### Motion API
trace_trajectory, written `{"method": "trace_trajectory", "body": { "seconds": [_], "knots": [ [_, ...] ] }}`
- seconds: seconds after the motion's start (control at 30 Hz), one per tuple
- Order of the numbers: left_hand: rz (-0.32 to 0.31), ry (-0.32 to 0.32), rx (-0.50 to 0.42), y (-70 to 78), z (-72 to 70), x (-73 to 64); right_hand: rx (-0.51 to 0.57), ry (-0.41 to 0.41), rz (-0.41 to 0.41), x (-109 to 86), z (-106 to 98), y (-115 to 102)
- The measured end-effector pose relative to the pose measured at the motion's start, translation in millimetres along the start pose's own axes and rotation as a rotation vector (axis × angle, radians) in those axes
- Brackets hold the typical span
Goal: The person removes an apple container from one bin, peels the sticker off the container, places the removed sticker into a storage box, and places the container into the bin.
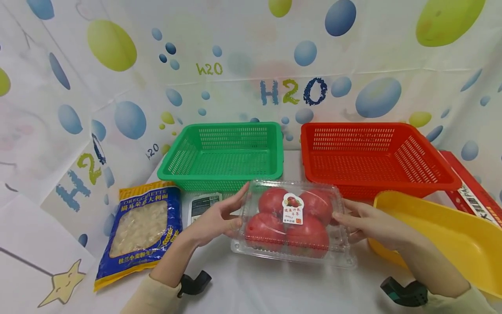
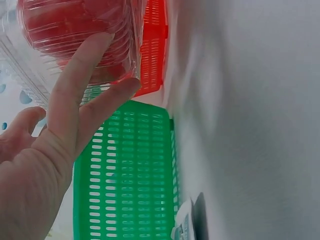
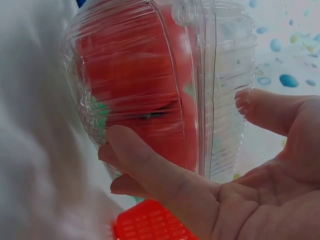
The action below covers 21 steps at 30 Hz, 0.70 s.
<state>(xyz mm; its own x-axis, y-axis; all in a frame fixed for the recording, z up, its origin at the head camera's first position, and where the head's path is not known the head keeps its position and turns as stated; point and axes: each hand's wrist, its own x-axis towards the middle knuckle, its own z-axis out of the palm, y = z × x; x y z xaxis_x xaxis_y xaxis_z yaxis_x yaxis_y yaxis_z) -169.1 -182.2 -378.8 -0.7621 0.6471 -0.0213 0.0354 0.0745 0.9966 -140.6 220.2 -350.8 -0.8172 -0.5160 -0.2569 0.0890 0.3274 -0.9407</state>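
Both hands hold a clear plastic clamshell box (image 1: pixel 255 250) of several red apples (image 1: pixel 307 237) above the table, tilted toward the head camera. A white label with an apple picture (image 1: pixel 293 209) is on its lid. My left hand (image 1: pixel 213 220) grips the box's left end; in the left wrist view its fingers (image 2: pixel 75 82) spread against the ribbed plastic. At the other end, my right hand (image 1: pixel 372 224) pinches the box, with the thumb on one face and the fingers (image 3: pixel 145 155) on the opposite one in the right wrist view.
Behind the box stand a green basket (image 1: pixel 221 183) and a red basket (image 1: pixel 376 185). A blue-yellow pasta bag (image 1: pixel 141 231) and a small labelled pack (image 1: pixel 204 205) lie left. A yellow tray (image 1: pixel 443 244) and a red box (image 1: pixel 474 187) sit right.
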Motion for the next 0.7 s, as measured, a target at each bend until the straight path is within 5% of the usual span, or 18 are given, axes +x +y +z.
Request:
{"method": "trace_trajectory", "body": {
  "seconds": [0.5, 0.7],
  "knots": [
    [-0.029, 0.008, -0.041, -16.9, 6.2, 6.8, -0.076, 0.113, 0.162, 16.1, 4.9, 9.6],
    [-0.048, 0.004, -0.035, -22.8, 3.4, 9.3, -0.066, 0.145, 0.156, 19.8, 8.2, 15.6]
  ]
}}
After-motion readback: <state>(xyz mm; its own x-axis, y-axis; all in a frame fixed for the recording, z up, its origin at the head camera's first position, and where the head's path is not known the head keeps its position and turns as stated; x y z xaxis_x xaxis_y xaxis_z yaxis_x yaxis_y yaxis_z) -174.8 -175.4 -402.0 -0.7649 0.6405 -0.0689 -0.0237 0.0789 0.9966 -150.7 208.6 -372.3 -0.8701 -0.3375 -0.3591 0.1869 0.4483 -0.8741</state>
